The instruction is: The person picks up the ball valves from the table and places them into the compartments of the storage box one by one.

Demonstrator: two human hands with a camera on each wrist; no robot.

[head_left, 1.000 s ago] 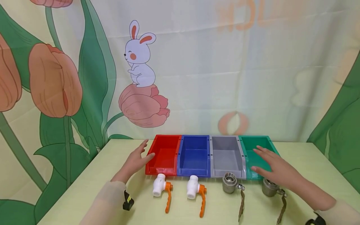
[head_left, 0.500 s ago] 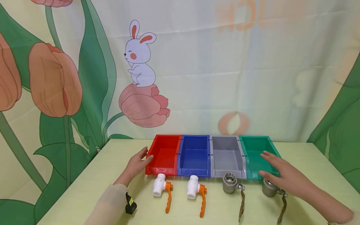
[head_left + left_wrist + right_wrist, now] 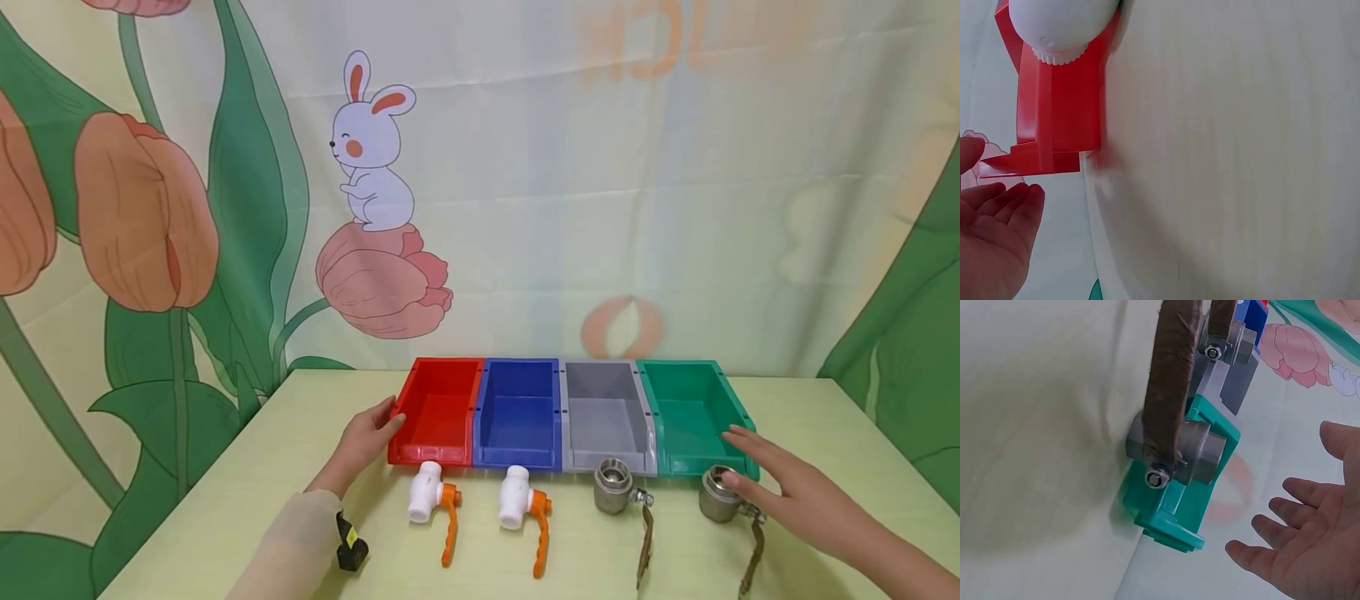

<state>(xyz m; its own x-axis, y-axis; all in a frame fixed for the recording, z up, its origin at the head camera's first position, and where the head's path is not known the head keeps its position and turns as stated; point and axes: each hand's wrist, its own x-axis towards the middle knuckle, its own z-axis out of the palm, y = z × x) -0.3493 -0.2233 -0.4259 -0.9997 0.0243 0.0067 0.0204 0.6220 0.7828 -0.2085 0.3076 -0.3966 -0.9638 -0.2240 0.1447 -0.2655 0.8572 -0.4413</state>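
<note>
My left hand (image 3: 365,442) is beside the left wall of the red bin (image 3: 437,454), thumb near its rim; in the left wrist view, thumb and fingers lie on either side of the bin's edge, and contact is unclear. My right hand (image 3: 806,492) reaches with spread fingers near the green bin's (image 3: 693,412) front right corner, holding nothing. Partly behind its thumb stands a metal ball valve (image 3: 717,496) with a brown-wrapped lever. Another metal ball valve (image 3: 612,487) stands before the grey bin (image 3: 607,425). Two white plastic ball valves (image 3: 425,493) with orange handles lie farther left.
A blue bin (image 3: 521,417) joins the red and grey bins in one row at the back of the pale table (image 3: 315,417). Behind it hangs a printed curtain (image 3: 517,208) with tulips and a rabbit.
The right hand has drawn back toward the lower right, off the green bin's middle. The left hand has lowered slightly to the red bin's side. The bins and valves stay in place.
</note>
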